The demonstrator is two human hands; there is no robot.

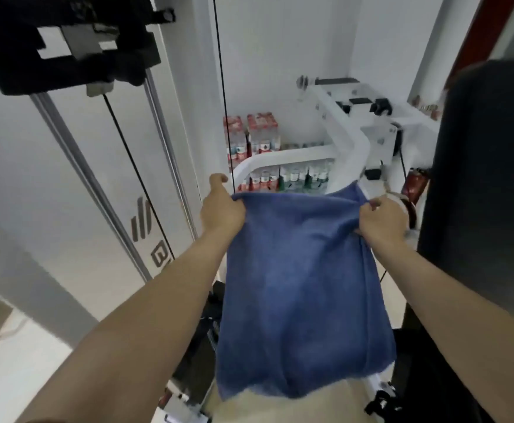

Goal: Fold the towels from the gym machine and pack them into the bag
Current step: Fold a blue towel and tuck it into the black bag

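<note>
White walls close off a narrow corner, and the pale panel of the gym machine (51, 184) fills the view from eight to eleven o'clock. At eleven o'clock a black carriage (66, 44) sits on two grey guide rods (97, 184) that slant down toward seven o'clock, with a thin black cable (220, 87) running straight down from twelve o'clock. Just left of centre the left hand (220, 210) grips the upper left corner of the blue towel (301, 288), fingers curled round the cloth and the thumb raised. The towel hangs spread between the two hands in mid-air, its top edge level at the centre and its loose lower edge down at six o'clock, in front of the machine's lower parts. Behind it, at twelve o'clock, packs of bottled water (262, 132) are stacked against the wall, crossed by a white curved tube (350, 138). At two o'clock of centre the right hand (382, 219) pinches the upper right corner, fingers clenched on the fabric. Beyond it stands a red extinguisher (416, 184), and a dark upright pad (478, 178) fills three o'clock.
</note>
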